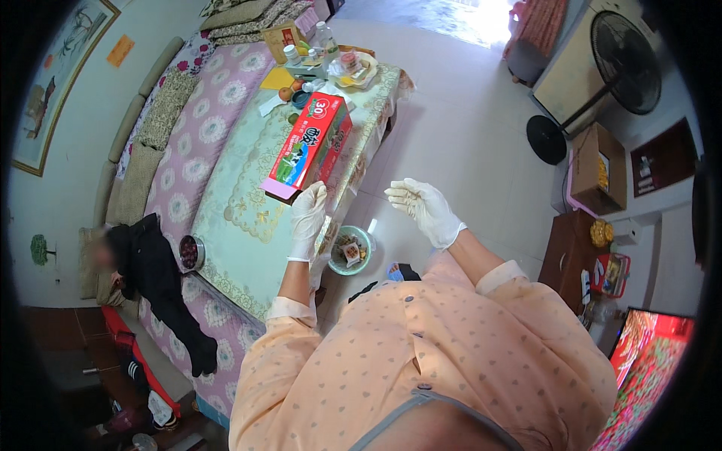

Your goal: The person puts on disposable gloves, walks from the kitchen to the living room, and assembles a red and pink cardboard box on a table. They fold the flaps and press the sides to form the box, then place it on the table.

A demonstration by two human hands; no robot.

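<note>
A long red carton (304,143) lies slantwise on the cloth-covered table (218,218), with a pink flap sticking out at its near end. My left hand (307,218), in a white glove, is at the near right corner of this carton. Its fingers are bent together against the carton's edge, partly hiding that corner. Off the table's right side, above the floor, my right hand (427,212) is held up in a matching white glove. The fingers there are stretched out and nothing is in them.
Below, beside the table, stands a green waste bin (362,254) with litter. Bottles (326,39), fruit (286,93) and a metal bowl of dark fruit (192,252) are on the table. A person in black (162,278) reclines left. A black fan (624,56) stands right.
</note>
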